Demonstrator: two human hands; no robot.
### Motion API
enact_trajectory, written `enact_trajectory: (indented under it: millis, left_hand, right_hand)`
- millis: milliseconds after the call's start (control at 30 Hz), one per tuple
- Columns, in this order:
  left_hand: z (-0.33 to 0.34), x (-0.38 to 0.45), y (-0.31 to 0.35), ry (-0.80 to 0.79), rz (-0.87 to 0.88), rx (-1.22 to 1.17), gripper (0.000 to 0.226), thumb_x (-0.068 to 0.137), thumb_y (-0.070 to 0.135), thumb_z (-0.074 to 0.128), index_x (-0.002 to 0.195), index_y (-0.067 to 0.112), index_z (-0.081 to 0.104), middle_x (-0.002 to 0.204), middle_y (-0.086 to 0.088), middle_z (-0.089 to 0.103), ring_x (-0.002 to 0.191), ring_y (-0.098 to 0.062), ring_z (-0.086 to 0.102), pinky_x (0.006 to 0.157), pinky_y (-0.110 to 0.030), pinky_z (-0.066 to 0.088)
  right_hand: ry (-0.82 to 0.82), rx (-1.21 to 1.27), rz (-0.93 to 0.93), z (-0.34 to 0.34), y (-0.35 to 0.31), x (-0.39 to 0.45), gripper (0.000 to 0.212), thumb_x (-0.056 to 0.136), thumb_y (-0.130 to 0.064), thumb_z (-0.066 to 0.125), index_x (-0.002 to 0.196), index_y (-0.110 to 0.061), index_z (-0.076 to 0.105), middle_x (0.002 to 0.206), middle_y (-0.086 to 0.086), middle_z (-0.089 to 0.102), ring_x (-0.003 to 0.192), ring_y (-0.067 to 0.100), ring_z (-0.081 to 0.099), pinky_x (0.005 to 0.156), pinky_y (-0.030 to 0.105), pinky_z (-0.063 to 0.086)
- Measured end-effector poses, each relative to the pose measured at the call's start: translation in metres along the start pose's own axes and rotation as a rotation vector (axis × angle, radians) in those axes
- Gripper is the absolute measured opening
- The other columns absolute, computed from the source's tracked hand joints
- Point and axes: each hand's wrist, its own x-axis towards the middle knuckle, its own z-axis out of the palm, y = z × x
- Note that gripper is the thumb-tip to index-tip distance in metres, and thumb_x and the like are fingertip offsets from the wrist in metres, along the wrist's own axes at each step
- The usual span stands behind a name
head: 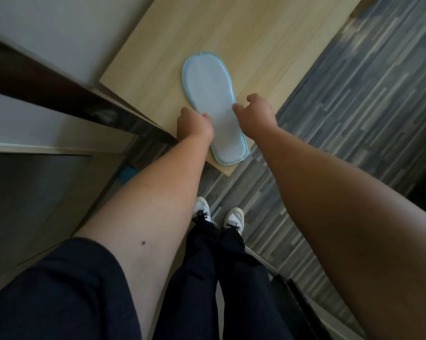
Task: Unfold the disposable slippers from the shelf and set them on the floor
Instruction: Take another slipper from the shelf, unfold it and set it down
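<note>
A pale blue slipper (208, 92) lay flat on the light wooden bench (231, 33), its ribbed sole turned up. Its broad toe end pointed away from the person, and its heel end reached the bench's near corner, where the stitched rim seemed to hang just over the edge. The two hands flanked its narrower rear half, one on each side, with the sole showing bare between them. The left hand (194, 123) sat against the slipper's left edge. Its thumb tip rested on the rim of the sole, while its other fingers (185, 111) were curled down and mostly hidden behind the knuckles, so I could not tell whether they pinched the slipper or only lay beside it. The right hand (254, 114) stood at the opposite edge, a little farther along the slipper. One fingertip touched the right rim, and another finger (252, 96) was hooked loosely above the bench, off the slipper, with an open gap between the two. That hand was neither spread flat nor pressed together, and it pinched nothing that showed. Both bare forearms stretched forward from dark sleeves. Below the bench, on a grey striped floor (354, 82), stood the person's white shoes (235, 217) under dark trousers (207, 266).
</note>
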Motion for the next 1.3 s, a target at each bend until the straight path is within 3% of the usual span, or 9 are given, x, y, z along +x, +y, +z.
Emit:
enact_trajectory:
  millis: [100, 200, 300, 400, 567, 700, 800, 1033, 1300]
  left_hand:
    - [0.006, 0.012, -0.002, -0.018, -0.036, 0.008, 0.039, 0.096, 0.027, 0.05, 0.127, 0.003, 0.048, 0.131, -0.017, 0.057, 0.12, -0.034, 0.056, 0.096, -0.04, 0.047]
    - [0.007, 0.02, -0.006, -0.04, -0.029, -0.039, 0.034, 0.097, 0.026, 0.047, 0.122, 0.004, 0.054, 0.124, -0.015, 0.062, 0.114, -0.034, 0.06, 0.093, -0.041, 0.051]
    - [0.005, 0.018, -0.011, -0.089, -0.015, -0.176, 0.027, 0.099, 0.028, 0.046, 0.115, 0.01, 0.058, 0.115, -0.01, 0.065, 0.1, -0.026, 0.061, 0.081, -0.033, 0.048]
    - [-0.005, 0.008, -0.016, -0.142, -0.008, -0.363, 0.012, 0.097, 0.028, 0.049, 0.096, 0.019, 0.057, 0.097, -0.002, 0.065, 0.092, -0.021, 0.06, 0.076, -0.03, 0.048]
    - [-0.033, -0.029, -0.016, -0.238, 0.044, -0.429, 0.01, 0.094, 0.026, 0.055, 0.085, 0.025, 0.055, 0.091, 0.002, 0.063, 0.093, -0.022, 0.062, 0.091, -0.043, 0.055]
    - [-0.058, -0.072, -0.011, -0.294, 0.108, -0.422, 0.006, 0.094, 0.025, 0.057, 0.091, 0.021, 0.057, 0.098, -0.003, 0.067, 0.095, -0.025, 0.065, 0.087, -0.042, 0.056]
    - [-0.077, -0.102, -0.016, -0.312, 0.155, -0.416, 0.007, 0.093, 0.024, 0.058, 0.091, 0.017, 0.058, 0.09, -0.004, 0.065, 0.083, -0.022, 0.06, 0.077, -0.037, 0.055]
    - [-0.094, -0.143, -0.058, -0.254, 0.179, -0.412, 0.021, 0.088, 0.024, 0.063, 0.069, 0.023, 0.055, 0.079, -0.002, 0.065, 0.08, -0.023, 0.062, 0.087, -0.052, 0.056]
    - [-0.103, -0.208, -0.142, -0.123, 0.121, -0.437, 0.015, 0.091, 0.028, 0.06, 0.078, 0.022, 0.057, 0.085, -0.001, 0.065, 0.086, -0.024, 0.063, 0.088, -0.049, 0.056]
  right_hand:
    - [-0.027, 0.081, 0.044, 0.005, 0.001, 0.008, 0.042, 0.096, -0.031, 0.05, 0.126, -0.002, 0.055, 0.119, 0.016, 0.063, 0.107, 0.031, 0.06, 0.084, 0.036, 0.047]
    - [-0.052, 0.135, 0.067, 0.008, 0.003, 0.013, 0.031, 0.093, -0.026, 0.051, 0.108, -0.004, 0.067, 0.097, 0.015, 0.068, 0.083, 0.024, 0.06, 0.072, 0.033, 0.05]
    - [-0.076, 0.196, 0.082, 0.006, 0.006, 0.012, 0.022, 0.092, -0.021, 0.053, 0.101, -0.01, 0.07, 0.093, 0.008, 0.068, 0.088, 0.026, 0.064, 0.081, 0.04, 0.056]
    - [-0.147, 0.3, 0.161, -0.003, 0.01, 0.004, 0.014, 0.091, -0.016, 0.058, 0.098, -0.009, 0.068, 0.083, 0.008, 0.066, 0.079, 0.024, 0.065, 0.078, 0.04, 0.058]
    - [-0.208, 0.41, 0.173, -0.033, 0.011, -0.033, 0.01, 0.092, -0.023, 0.061, 0.092, -0.014, 0.065, 0.084, 0.005, 0.069, 0.07, 0.014, 0.066, 0.071, 0.032, 0.055]
    - [-0.159, 0.374, 0.141, -0.059, 0.008, -0.077, 0.016, 0.094, -0.026, 0.061, 0.096, -0.011, 0.066, 0.076, 0.004, 0.066, 0.064, 0.015, 0.063, 0.065, 0.031, 0.056]
    - [-0.118, 0.392, 0.133, -0.071, 0.007, -0.113, 0.013, 0.092, -0.023, 0.063, 0.096, -0.011, 0.066, 0.08, 0.005, 0.066, 0.068, 0.015, 0.064, 0.062, 0.029, 0.054]
    - [-0.08, 0.419, 0.068, -0.063, 0.014, -0.176, 0.012, 0.091, -0.02, 0.065, 0.092, -0.007, 0.066, 0.076, 0.005, 0.064, 0.066, 0.015, 0.062, 0.072, 0.034, 0.057]
    - [-0.161, 0.287, -0.062, -0.026, 0.031, -0.238, 0.013, 0.089, -0.023, 0.067, 0.084, -0.011, 0.067, 0.078, 0.006, 0.068, 0.073, 0.02, 0.065, 0.074, 0.039, 0.058]
